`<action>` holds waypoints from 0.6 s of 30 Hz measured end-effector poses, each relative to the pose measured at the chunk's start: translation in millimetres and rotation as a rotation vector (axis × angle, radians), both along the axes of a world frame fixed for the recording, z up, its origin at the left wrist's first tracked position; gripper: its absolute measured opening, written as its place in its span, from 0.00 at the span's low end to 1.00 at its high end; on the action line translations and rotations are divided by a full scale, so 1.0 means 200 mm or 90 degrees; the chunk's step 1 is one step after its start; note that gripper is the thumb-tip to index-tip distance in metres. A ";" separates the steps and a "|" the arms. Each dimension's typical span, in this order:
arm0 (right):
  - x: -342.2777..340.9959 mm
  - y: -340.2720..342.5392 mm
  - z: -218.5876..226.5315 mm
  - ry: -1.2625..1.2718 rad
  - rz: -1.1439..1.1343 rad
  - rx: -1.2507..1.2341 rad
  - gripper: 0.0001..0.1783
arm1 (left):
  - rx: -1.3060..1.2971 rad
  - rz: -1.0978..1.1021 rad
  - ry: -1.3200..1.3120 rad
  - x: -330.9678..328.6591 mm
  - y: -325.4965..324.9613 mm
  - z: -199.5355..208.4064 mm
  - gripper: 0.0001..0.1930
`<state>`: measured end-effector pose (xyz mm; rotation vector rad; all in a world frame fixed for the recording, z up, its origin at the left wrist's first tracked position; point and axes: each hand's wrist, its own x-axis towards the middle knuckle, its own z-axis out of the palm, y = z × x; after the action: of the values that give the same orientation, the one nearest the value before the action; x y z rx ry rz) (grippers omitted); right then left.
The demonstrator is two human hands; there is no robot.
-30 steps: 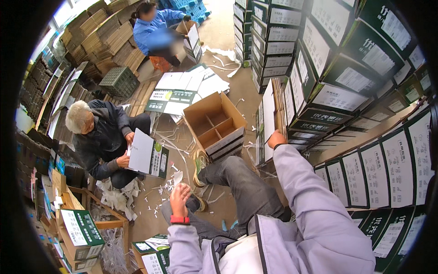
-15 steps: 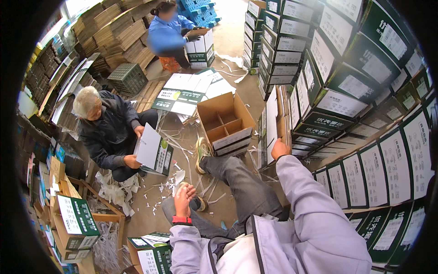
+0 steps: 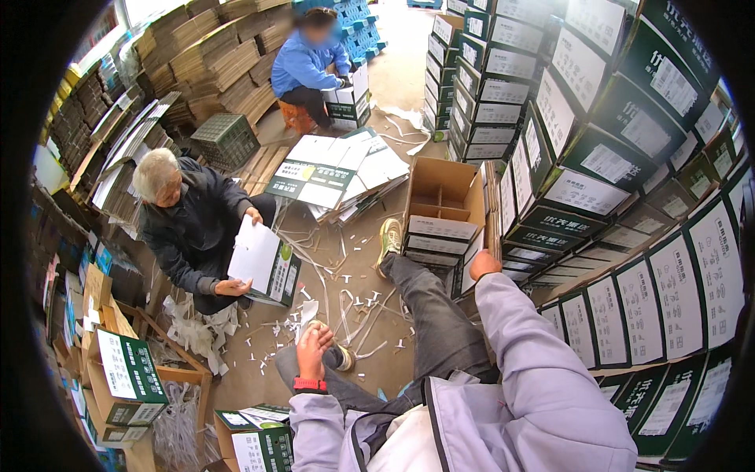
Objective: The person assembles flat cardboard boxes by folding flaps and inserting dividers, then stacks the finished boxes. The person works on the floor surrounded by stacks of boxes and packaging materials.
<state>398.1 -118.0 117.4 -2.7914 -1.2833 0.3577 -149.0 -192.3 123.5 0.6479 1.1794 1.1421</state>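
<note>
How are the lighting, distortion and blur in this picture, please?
Head view: black fisheye rim, the lower right boxes curving along it; head view: bright floor washed out beside the blue pallets; head view: a blurred patch over the far co-worker's head.

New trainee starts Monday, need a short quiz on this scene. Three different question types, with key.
1. True or false: the open box is brown inside.
2. Which hand has a red wristband at its wrist?
3. Multiple choice. The right hand is nearest to:
a) the green crate
b) the upright flat cardboard
c) the blue pallets

Key
1. True.
2. The left hand.
3. b
</note>
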 end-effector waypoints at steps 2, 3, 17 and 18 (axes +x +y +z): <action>0.07 0.01 -0.04 -0.015 0.008 -0.013 0.22 | -0.004 -0.012 0.004 0.03 0.02 -0.01 0.20; 0.06 0.02 -0.05 -0.013 0.014 -0.016 0.21 | 0.003 -0.020 0.006 0.02 0.02 -0.01 0.20; -0.04 -0.27 0.75 -0.267 0.127 0.305 0.07 | -0.035 -0.142 0.092 0.10 0.14 -0.16 0.20; -0.06 -0.32 0.91 -0.300 0.128 0.333 0.08 | -0.033 -0.160 0.094 0.13 0.15 -0.17 0.20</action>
<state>385.7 -182.6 300.2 -2.3661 -1.4720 -0.5872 -123.1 -161.8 89.9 0.8262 1.2095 0.8615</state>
